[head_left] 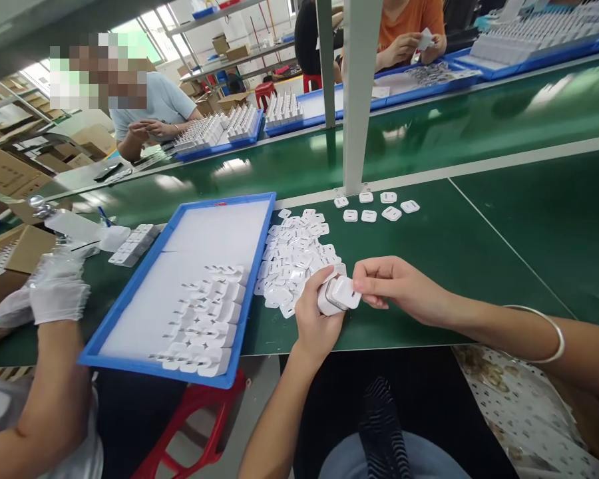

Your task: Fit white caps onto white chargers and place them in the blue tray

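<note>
My left hand [313,322] is wrapped round a white block-shaped charger housing [326,305], just above the front edge of the green table. With thumb and fingertips my right hand [404,286] pinches a white rounded-square cover plate [347,293] at the end of the housing. The plate sits slightly tilted against it; whether it is seated I cannot tell. Behind my left hand lies a heap of similar white plates [299,253]. Farther back, several single plates [369,216] are spread out in loose rows.
A blue-rimmed tray [154,373] at left bears several white chargers [219,332] with metal pins up. Beside it, a co-worker's gloved hand [60,293] is near white blocks [134,245]. A white post [357,100] rises at the table's back edge. Other people work across the green belt [289,159].
</note>
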Demonstrator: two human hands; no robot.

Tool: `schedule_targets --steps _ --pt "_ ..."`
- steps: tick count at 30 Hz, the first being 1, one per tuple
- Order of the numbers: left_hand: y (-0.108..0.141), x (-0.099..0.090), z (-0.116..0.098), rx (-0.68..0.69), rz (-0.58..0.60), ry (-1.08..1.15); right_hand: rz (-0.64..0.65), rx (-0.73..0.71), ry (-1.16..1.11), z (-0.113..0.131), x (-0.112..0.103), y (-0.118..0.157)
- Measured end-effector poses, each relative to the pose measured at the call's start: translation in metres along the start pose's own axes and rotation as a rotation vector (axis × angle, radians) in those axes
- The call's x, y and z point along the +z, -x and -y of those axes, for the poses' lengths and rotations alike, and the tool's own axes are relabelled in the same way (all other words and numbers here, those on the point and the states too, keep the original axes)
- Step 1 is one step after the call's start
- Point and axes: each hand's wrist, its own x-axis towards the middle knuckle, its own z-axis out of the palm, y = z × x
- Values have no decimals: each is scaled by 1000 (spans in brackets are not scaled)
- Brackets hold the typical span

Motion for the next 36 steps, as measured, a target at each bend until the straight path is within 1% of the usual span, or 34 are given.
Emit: schedule_targets --steps 6,10,15,18,30,36 --pt "3 0 1 55 20 -40 16 21 30 2 -2 2" --pt "3 0 0 81 2 -53 14 24 74 3 -2 3" --pt "1 1 -2 82 4 7 33 36 115 4 -2 3" --pt "0 1 -3 98 -1 7 36 41 118 5 -2 3" --pt "2 1 -3 111 -10 -34 27 16 24 6 0 7" --pt "2 1 -4 102 2 -44 -2 26 98 6 2 5"
